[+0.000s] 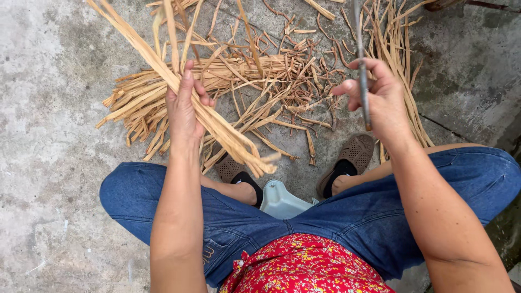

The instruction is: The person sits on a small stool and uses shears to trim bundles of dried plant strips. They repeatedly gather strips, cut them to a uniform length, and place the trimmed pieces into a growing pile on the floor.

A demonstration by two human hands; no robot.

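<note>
Closest to us from the head view, our red floral top (304,266) fills the bottom edge, and just past it our blue jeans (347,217) spread wide, knees apart. Between the knees we see a pale grey plastic stool (282,202) poking out beneath us. Our feet sit in brown perforated slippers (355,154) on the rough concrete floor (49,163).

Up to the hands now. Our left hand (184,108) is clenched around a bundle of dried fibre strips (217,127), tan and flat; the bundle runs diagonally from the top left corner, through the fist, and ends just above our left knee. Our right hand (380,100) is gripping a thin grey metal rod (362,81), fingers curled round it, the rod standing nearly upright with its lower tip showing below the palm. The two hands are well apart.

Beyond them, a loose heap of cut strips (260,76) lies scattered across the floor, and more long strips (396,59) trail along the right, behind the right hand.
</note>
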